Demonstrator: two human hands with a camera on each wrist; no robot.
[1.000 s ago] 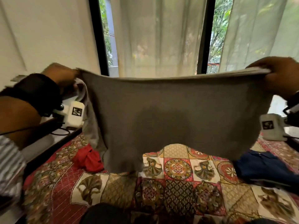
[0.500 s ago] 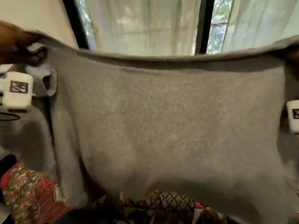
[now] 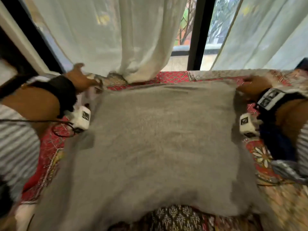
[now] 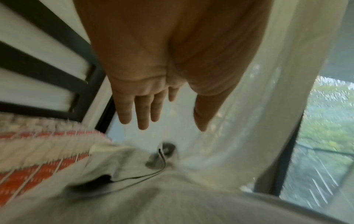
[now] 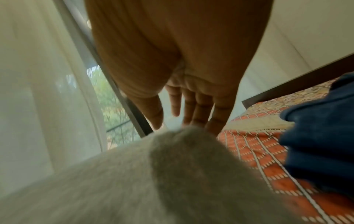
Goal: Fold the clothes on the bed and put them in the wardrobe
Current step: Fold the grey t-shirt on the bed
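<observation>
The grey garment (image 3: 160, 147) lies spread on the bed (image 3: 50, 147), both hands (image 3: 80, 79) empty with fingers straight at its far corners. Smooth it flat, seemingly before folding.

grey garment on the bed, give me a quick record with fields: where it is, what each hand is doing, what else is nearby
garment: grey garment, spread flat on the patterned bedspread
left hand: left hand open, fingers straight, above the garment's far left corner, holding nothing
right hand: right hand open, straight fingertips at the garment's far right corner
fold state: not yet folded
nearby: dark blue clothing on the bed to the right
background: white curtains at the window beyond the bed
</observation>
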